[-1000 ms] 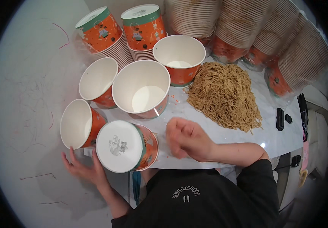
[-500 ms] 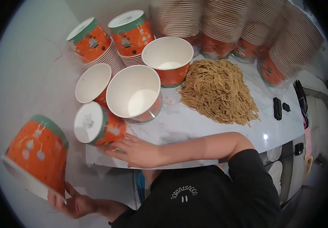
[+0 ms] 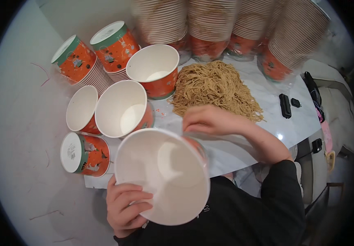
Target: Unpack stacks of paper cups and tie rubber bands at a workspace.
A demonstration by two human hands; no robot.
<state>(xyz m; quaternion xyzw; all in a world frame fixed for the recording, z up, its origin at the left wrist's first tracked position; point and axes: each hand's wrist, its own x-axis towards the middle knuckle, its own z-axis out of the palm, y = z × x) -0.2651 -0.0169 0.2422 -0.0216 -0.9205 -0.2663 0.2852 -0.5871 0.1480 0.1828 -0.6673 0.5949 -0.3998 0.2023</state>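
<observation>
My left hand [image 3: 127, 205] grips a large orange paper tub [image 3: 144, 164] by its rim, fingers inside the white bowl. The tub is tilted with its mouth toward me, in front of the table's near edge. My right hand [image 3: 205, 119] is above the table behind this tub, by the near edge of a heap of tan strands [image 3: 216, 86]. Its fingers are curled together, and whatever they may hold is hidden. An orange tub lying on its side [image 3: 97, 156] rests at the table's left corner, its green-edged base facing left.
Three open-mouthed tubs stand or lean at the left, among them a wide one [image 3: 121, 108]. Behind them are inverted stacks of tubs [image 3: 115, 49]. Tall wrapped stacks [image 3: 209, 24] line the back. A black oblong object [image 3: 285, 105] lies at the right.
My left hand has brought the tub from the far left to the front middle, its mouth now toward me. My right hand has left the side-lying tub and moved right toward the strands.
</observation>
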